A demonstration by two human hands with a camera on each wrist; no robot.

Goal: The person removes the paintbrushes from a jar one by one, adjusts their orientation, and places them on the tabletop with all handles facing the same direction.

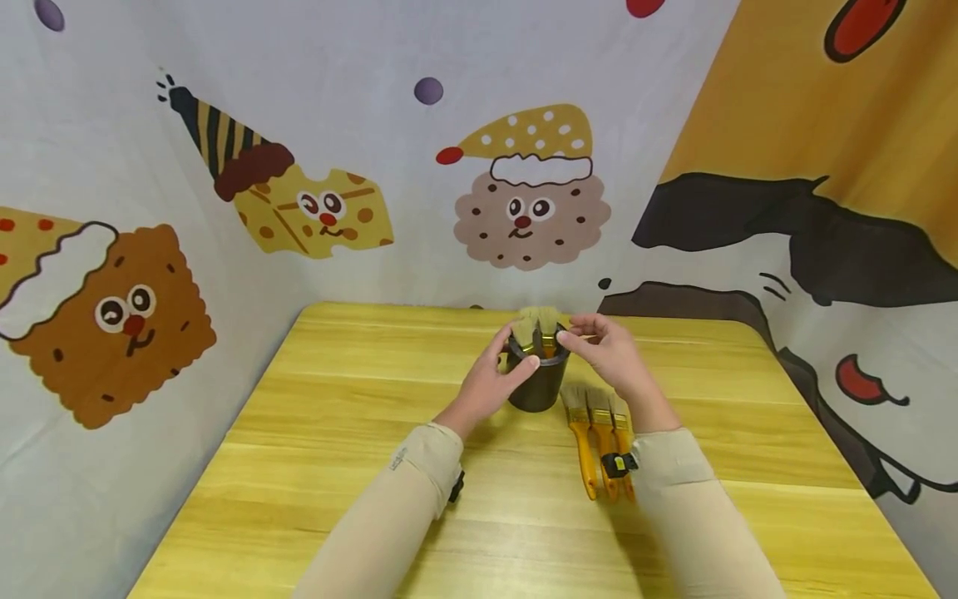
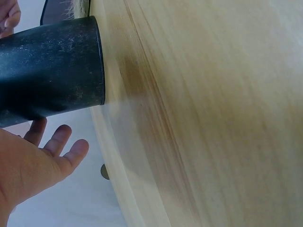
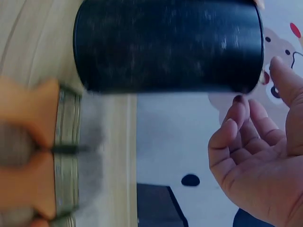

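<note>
A black cup [image 1: 535, 388] stands upright on the wooden table, holding paintbrushes [image 1: 540, 321] with their pale bristles up. My left hand [image 1: 490, 381] holds the cup near its rim, thumb across the front and fingers along the left side. In the left wrist view, several fingers of that hand spread loosely beside the dark wall. At the right of the rim is my right hand [image 1: 609, 353], thumb close to the brushes. Its fingers are loosely bent with nothing between them, as the right wrist view shows. Three more paintbrushes [image 1: 601, 428] with orange handles lie side by side right of the cup.
The wooden table [image 1: 314, 466] ends just behind the cup, against a cartoon-printed cloth [image 1: 359, 108]. The loose brushes lie partly under my right wrist, which carries a small black device [image 1: 618, 463].
</note>
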